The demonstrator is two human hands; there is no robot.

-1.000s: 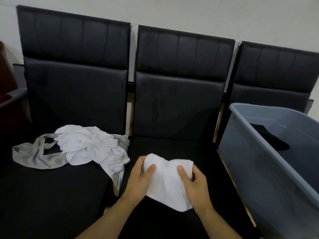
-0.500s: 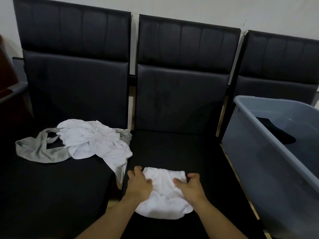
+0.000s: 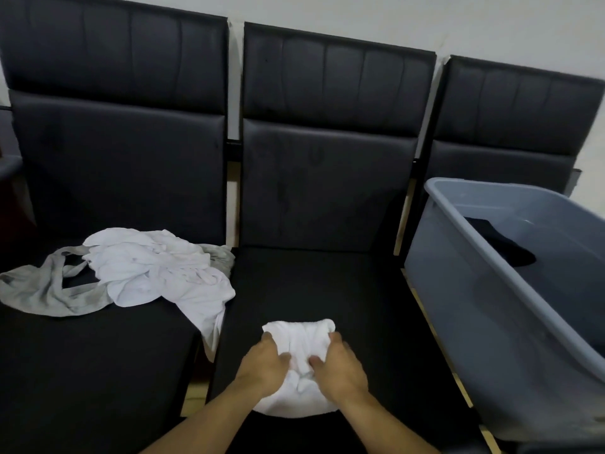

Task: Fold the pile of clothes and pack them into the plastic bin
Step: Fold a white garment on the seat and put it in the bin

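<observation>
A small white garment (image 3: 299,342) lies bunched on the middle black seat (image 3: 327,290). My left hand (image 3: 265,365) grips its left side and my right hand (image 3: 340,367) grips its right side, thumbs pressed into the cloth near the middle. A pile of white clothes (image 3: 157,270) with a grey garment (image 3: 42,290) beneath it lies on the left seat. The grey plastic bin (image 3: 491,322) stands on the right seat with a dark garment (image 3: 504,244) inside.
Three black padded chairs stand side by side against a white wall. Narrow gaps run between the seats, and part of the white pile hangs into the left gap (image 3: 209,339). The bin's near rim (image 3: 523,283) slopes toward me.
The white garment has come down from in front of me onto the middle seat. Both hands have drawn closer together on it, bunching the cloth.
</observation>
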